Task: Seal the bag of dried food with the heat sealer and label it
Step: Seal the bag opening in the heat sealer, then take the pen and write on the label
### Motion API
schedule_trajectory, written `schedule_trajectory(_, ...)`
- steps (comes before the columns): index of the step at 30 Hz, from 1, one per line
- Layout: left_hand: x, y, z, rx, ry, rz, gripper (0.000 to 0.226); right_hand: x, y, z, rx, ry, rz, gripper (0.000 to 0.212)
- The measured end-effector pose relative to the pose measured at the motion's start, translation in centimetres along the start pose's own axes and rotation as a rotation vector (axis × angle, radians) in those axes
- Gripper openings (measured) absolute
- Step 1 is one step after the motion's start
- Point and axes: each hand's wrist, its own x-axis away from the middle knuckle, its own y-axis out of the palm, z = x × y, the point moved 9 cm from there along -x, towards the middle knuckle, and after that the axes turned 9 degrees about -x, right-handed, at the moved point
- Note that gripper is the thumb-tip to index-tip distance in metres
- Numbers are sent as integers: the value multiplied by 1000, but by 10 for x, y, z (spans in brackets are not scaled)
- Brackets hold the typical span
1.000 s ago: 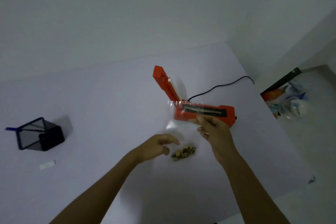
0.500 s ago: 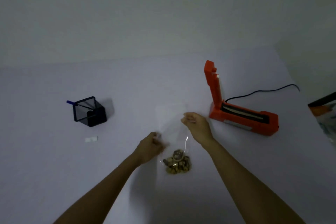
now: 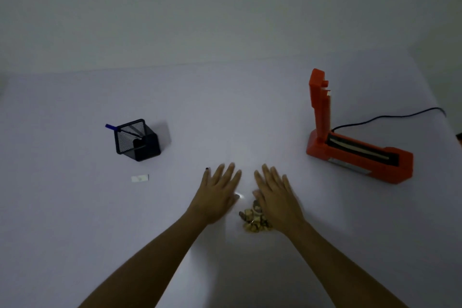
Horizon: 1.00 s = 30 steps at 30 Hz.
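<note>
My fingers (image 3: 226, 173) lay spread flat on the bag (image 3: 246, 204), left of the open heat sealer (image 3: 350, 142); the label (image 3: 140, 178) lay unused.

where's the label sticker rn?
Head view, left side: the small white rectangular label lies flat on the white table, just in front of the black mesh pen holder, left of the left hand.

clear bag (image 3: 246, 177) barely discernible, label (image 3: 140, 178) unreadable

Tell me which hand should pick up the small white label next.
Left. The left hand lies flat nearer the white label, on its side; the right hand sits beside the dried food, farther away.
</note>
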Motion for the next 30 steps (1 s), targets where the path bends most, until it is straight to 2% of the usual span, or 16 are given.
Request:
schedule_trajectory(4,3,-11,-2,58,5,21,67,-1,-4,-3,71,32,22,70)
schedule_trajectory(6,11,-34,-15,183,-39,139,64,-6,-13,-9,54,67,52,68)
schedule_trajectory(8,33,-66,-45,306,-120,349,56,-20,-27,-33,-52,65,110,69)
schedule_trajectory(11,85,-93,-111,389,-380,666,46,-51,-51,-96,-314,-20,139,63)
schedule_trajectory(14,142,-98,-176,509,-676,857,45,-91,-63,-178,-481,-139,93,62)
schedule_trajectory(16,159,-91,-212,593,-809,860,46,-115,-59,-225,-569,-171,44,65)
schedule_trajectory(19,154,-71,-243,822,-885,711,51,-137,-49,-267,-683,-94,-1,65)
schedule_trajectory(21,143,-60,-252,928,-869,622,50,-143,-41,-278,-737,-20,-13,54)
schedule_trajectory(24,130,-56,-255,965,-782,594,42,-145,-27,-287,-776,-17,-7,36)
schedule_trajectory(30,125,-61,-262,957,-701,621,36,-150,-22,-288,-637,-9,137,36)
